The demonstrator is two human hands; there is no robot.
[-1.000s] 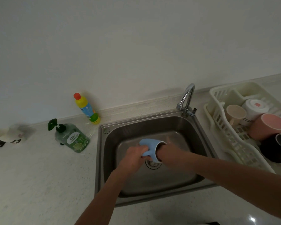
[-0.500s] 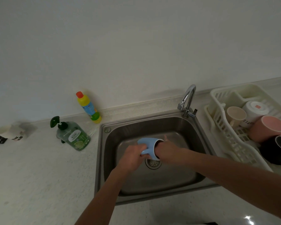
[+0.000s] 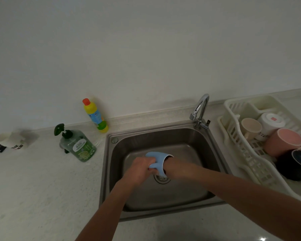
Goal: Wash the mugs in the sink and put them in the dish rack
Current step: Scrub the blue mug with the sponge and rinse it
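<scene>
A light blue mug (image 3: 159, 158) lies on its side over the sink (image 3: 163, 136), just above the drain (image 3: 162, 179), mouth turned to the right. My left hand (image 3: 140, 168) grips the mug by its handle. My right hand (image 3: 176, 166) reaches into the mug's mouth, and its fingers are hidden inside. No water runs from the faucet (image 3: 200, 110). In the white dish rack (image 3: 233, 133) on the right lie a beige mug (image 3: 250, 126), a white mug (image 3: 269, 121), a pink mug (image 3: 283, 141) and a dark mug (image 3: 295, 164).
A green pump bottle of soap (image 3: 76, 145) and a yellow bottle with a red cap (image 3: 95, 115) stand on the counter left of the sink. A blurred white item (image 3: 12, 141) lies at the far left. The wall rises right behind the counter.
Both hands stay on the blue mug over the drain. A right-hand finger that showed above the rim is now out of sight. The view shifted slightly.
</scene>
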